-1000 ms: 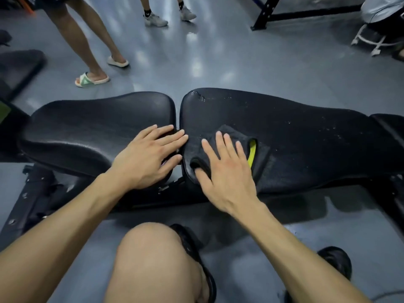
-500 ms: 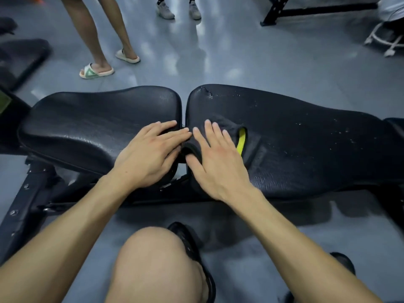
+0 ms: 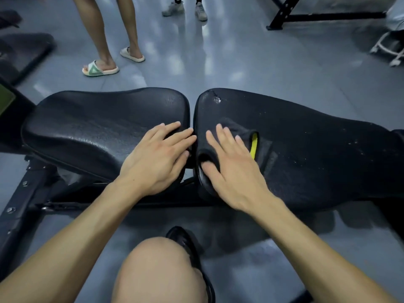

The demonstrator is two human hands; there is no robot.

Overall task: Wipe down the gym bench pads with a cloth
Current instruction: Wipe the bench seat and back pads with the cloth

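Observation:
Two black bench pads lie side by side with a narrow gap between them: the left pad (image 3: 91, 125) and the longer right pad (image 3: 310, 136), which has pale specks and a small tear near its far left corner. A dark cloth (image 3: 265, 149) with a yellow strip lies on the right pad's near left end. My right hand (image 3: 229, 162) presses flat on the cloth, fingers straight and spread. My left hand (image 3: 157, 158) rests flat on the left pad's near right corner, fingertips reaching the gap.
The bench's black steel frame (image 3: 28, 193) runs below the pads. A person in sandals (image 3: 100, 67) stands beyond the left pad, another in sneakers (image 3: 185, 9) farther back. A black rack base (image 3: 323, 16) is at the far right. My bare knee (image 3: 159, 270) is in front.
My right hand slid the cloth left toward the gap between the pads, then eased slightly back. My left hand stayed on the left pad's corner.

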